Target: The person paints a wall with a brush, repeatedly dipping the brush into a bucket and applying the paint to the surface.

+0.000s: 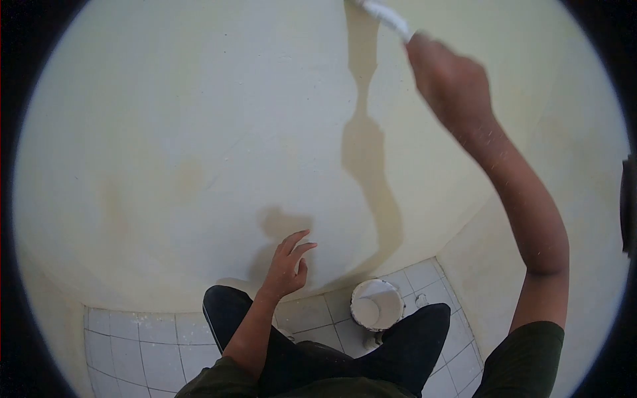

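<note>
Right hand (pixel 454 86) up high, closed round a white-handled tool (pixel 391 18), left hand (pixel 288 265) low, half open and holding nothing
It's right up at the top of the view, that tool, slanting up and left out of the fist, slightly blurred, far end cut off, so whether it touches the wall (pixel 166 99) I cannot tell; down the wall runs the long shadow of tool and arm; lower, the left hand near the wall, fingers gently curled, thumb apart; and down on the tiled floor (pixel 119 345), a bucket (pixel 358 318), white inside, rim stained, near the floor's far right corner, between the knees in dark trousers (pixel 415 338)
</note>
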A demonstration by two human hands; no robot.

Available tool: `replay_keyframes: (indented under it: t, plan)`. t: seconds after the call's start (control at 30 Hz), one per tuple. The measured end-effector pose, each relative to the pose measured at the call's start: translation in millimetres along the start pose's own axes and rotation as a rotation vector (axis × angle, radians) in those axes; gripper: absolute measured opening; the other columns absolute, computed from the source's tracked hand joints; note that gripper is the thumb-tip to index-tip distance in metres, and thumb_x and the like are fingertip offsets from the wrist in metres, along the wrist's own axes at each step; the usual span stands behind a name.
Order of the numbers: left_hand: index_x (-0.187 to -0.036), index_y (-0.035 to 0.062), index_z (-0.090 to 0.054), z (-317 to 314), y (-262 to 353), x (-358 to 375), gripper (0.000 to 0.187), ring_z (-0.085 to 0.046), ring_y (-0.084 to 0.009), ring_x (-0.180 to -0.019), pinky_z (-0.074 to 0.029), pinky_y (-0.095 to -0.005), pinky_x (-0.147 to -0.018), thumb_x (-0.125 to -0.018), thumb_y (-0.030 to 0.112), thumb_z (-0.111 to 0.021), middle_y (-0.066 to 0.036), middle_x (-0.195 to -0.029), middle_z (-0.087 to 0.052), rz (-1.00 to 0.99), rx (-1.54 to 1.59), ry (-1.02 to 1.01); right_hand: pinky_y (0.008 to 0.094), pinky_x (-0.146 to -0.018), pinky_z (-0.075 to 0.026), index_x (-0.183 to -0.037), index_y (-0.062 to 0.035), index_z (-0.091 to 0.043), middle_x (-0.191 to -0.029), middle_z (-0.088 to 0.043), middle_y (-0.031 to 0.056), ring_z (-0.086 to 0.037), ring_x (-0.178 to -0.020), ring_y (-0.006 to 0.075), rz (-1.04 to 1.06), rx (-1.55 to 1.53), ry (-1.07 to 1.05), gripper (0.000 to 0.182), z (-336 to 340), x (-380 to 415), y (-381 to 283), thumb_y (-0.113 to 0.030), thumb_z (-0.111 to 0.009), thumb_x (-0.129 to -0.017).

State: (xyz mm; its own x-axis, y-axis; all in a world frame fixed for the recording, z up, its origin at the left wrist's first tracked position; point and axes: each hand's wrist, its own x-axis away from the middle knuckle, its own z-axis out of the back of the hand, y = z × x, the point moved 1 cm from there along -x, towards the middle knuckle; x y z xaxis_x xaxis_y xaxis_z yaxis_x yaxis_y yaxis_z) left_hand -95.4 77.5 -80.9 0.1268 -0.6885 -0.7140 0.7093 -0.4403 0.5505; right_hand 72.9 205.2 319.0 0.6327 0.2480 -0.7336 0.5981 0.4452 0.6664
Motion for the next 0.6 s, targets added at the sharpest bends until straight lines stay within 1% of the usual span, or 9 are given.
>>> replay_keyframes:
  t: [0.03, 0.07, 0.13, 0.17, 0.27, 0.37, 0.47, 0.57, 0.6]
  plan:
    - [-0.121, 0.0089, -0.063, -1, -1, 0, 0.051, -0.049, -0.0361, -0.131, -0.041, -0.0472, -0.107, -0.073, -0.008, -0.056, -0.015, -0.141, -0.052, 0.000, 0.001, -0.002, 0.0417, -0.050, -0.048, -0.099, -0.0081, -0.058, -0.073, -0.058, 0.0111, -0.061, -0.058, 0.0311, 0.096, -0.029, -0.056, 0.008, 0, 12, -11, -0.013, -0.060, -0.093]
    - [-0.121, 0.0089, -0.063, -1, 1, 1, 0.051, -0.049, -0.0361, -0.132, -0.041, -0.0473, -0.106, -0.073, -0.008, -0.056, -0.015, -0.142, -0.052, 0.001, 0.002, -0.003, 0.0417, -0.050, -0.049, -0.100, -0.0051, -0.056, -0.072, -0.058, 0.0110, -0.062, -0.059, 0.0290, 0.136, -0.043, -0.190, 0.009, 3, 21, -24, -0.009, -0.059, -0.092]
    - [-0.120, 0.0086, -0.063, 4, 7, -3, 0.051, -0.049, -0.0364, -0.132, -0.041, -0.0470, -0.106, -0.073, -0.008, -0.056, -0.016, -0.142, -0.052, -0.013, -0.054, -0.029, 0.0389, -0.046, -0.050, -0.097, -0.0008, -0.055, -0.069, -0.058, 0.0114, -0.063, -0.054, 0.0265, 0.213, -0.125, -0.283, 0.012, 4, 37, -45, -0.006, -0.060, -0.088]
    - [-0.120, 0.0084, -0.063, 5, 11, -3, 0.050, -0.049, -0.0365, -0.132, -0.041, -0.0469, -0.106, -0.074, -0.008, -0.056, -0.016, -0.142, -0.052, -0.018, -0.082, -0.044, 0.0379, -0.044, -0.050, -0.094, 0.0008, -0.055, -0.068, -0.058, 0.0120, -0.063, -0.053, 0.0262, 0.231, -0.161, -0.318, 0.012, 5, 43, -54, -0.004, -0.060, -0.086]
    - [-0.121, 0.0080, -0.063, 2, 22, -8, 0.049, -0.049, -0.0372, -0.131, -0.042, -0.0465, -0.106, -0.075, -0.008, -0.056, -0.015, -0.141, -0.052, 0.007, -0.024, -0.015, 0.0382, -0.044, -0.051, -0.093, 0.0018, -0.054, -0.068, -0.059, 0.0136, -0.064, -0.054, 0.0273, 0.244, -0.291, -0.438, 0.012, 8, 60, -69, -0.004, -0.061, -0.085]
    - [-0.124, 0.0076, -0.062, 11, 57, -26, 0.050, -0.049, -0.0364, -0.133, -0.044, -0.0457, -0.106, -0.077, -0.008, -0.057, -0.017, -0.143, -0.051, 0.029, 0.047, -0.045, 0.0394, -0.047, -0.052, -0.092, 0.0020, -0.054, -0.069, -0.061, 0.0141, -0.065, -0.056, 0.0285, 0.245, -0.436, -0.508, 0.014, 7, 68, -71, -0.004, -0.063, -0.082]
    - [-0.133, 0.0059, -0.055, 17, 97, -46, 0.045, -0.048, -0.0332, -0.135, -0.042, -0.0441, -0.108, -0.088, -0.001, -0.057, -0.016, -0.145, -0.050, 0.110, 0.239, -0.071, 0.0425, -0.054, -0.053, -0.090, 0.0005, -0.054, -0.071, -0.063, 0.0155, -0.066, -0.060, 0.0324, 0.117, -0.514, -0.594, 0.011, 6, 76, -79, -0.007, -0.062, -0.087]
    - [-0.141, 0.0034, -0.048, 6, 114, -61, 0.040, -0.048, -0.0279, -0.136, -0.042, -0.0425, -0.108, -0.102, 0.011, -0.050, -0.015, -0.147, -0.049, 0.291, 0.709, -0.083, 0.0411, -0.058, -0.052, -0.095, 0.0003, -0.056, -0.069, -0.062, 0.0147, -0.065, -0.060, 0.0274, -0.331, -0.740, -0.594, 0.014, -3, 89, -91, -0.012, -0.061, -0.094]
    - [-0.142, 0.0025, -0.046, 7, 123, -69, 0.040, -0.048, -0.0269, -0.136, -0.043, -0.0417, -0.107, -0.104, 0.015, -0.048, -0.014, -0.146, -0.050, 0.308, 0.699, -0.049, 0.0402, -0.058, -0.052, -0.096, 0.0014, -0.056, -0.070, -0.062, 0.0144, -0.064, -0.060, 0.0260, -0.517, -0.874, -0.523, 0.016, -1, 95, -93, -0.014, -0.059, -0.096]
